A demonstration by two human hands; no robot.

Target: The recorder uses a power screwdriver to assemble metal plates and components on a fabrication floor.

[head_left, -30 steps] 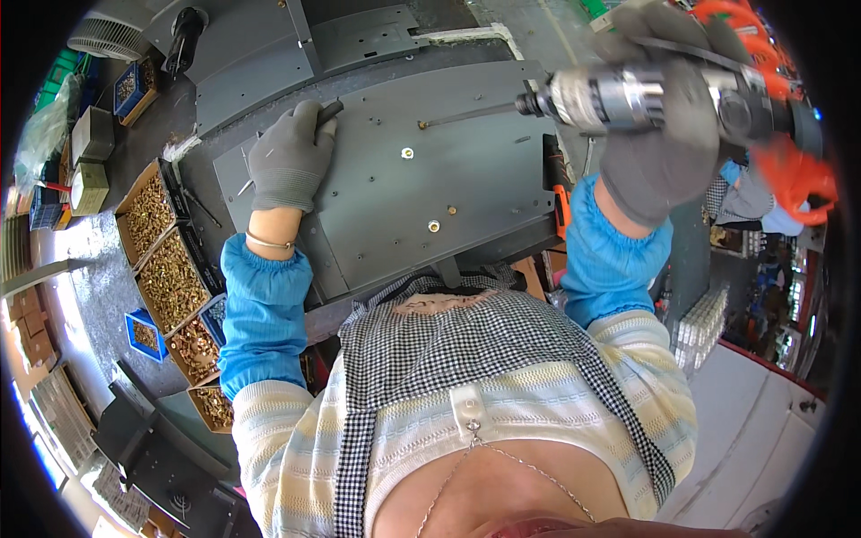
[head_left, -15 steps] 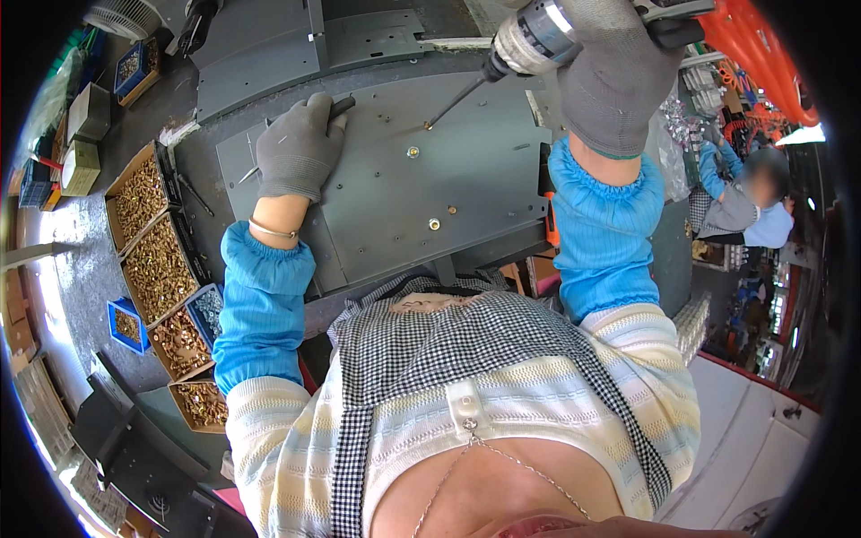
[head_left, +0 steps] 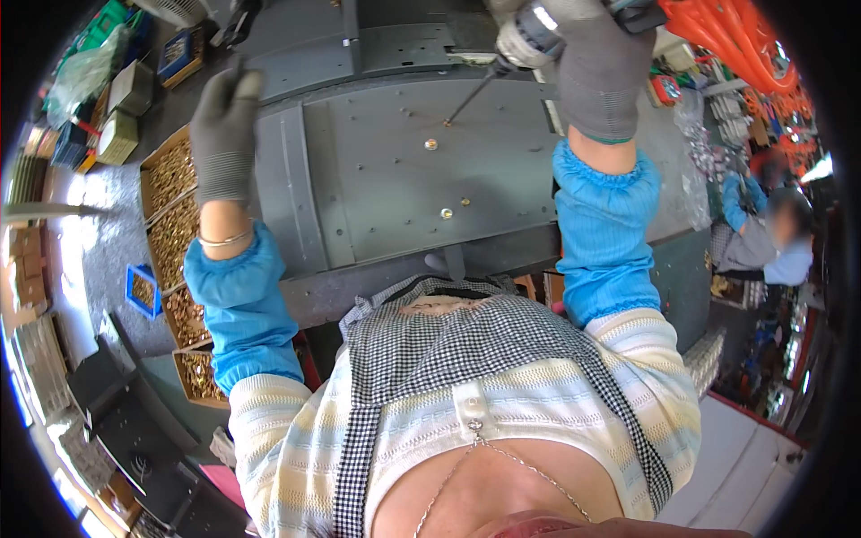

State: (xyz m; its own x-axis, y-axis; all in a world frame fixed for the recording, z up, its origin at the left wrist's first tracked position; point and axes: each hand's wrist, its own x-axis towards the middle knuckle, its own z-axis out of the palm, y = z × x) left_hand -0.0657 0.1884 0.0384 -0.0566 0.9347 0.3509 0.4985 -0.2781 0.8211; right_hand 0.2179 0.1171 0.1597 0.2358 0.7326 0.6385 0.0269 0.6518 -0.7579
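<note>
My right hand (head_left: 603, 67), in a grey glove, is wrapped round a power screwdriver (head_left: 527, 38). Its long thin bit slants down to a small brass-coloured fastener (head_left: 447, 122) in a flat dark grey metal panel (head_left: 377, 193). Nearer to me, a bright round fastener (head_left: 431, 143) and another bright one (head_left: 447, 213) sit in the same panel. My gloved left hand (head_left: 224, 134) is off the panel's left end, beside the parts boxes, fingers pointing away and drawn together. A dark sliver shows between its fingertips, blurred; what it is cannot be made out.
Open boxes of brass-coloured fasteners (head_left: 170, 242) stand along the left, with a blue tray (head_left: 143, 291) beside them. More grey metal parts (head_left: 395, 49) lie beyond the panel. Orange coiled hose (head_left: 731, 40) hangs at upper right. Another person (head_left: 776, 233) works far right.
My left hand has lifted off the panel and moved left and away, toward the boxes. The view has shifted slightly. The screwdriver's bit stays at the same fastener.
</note>
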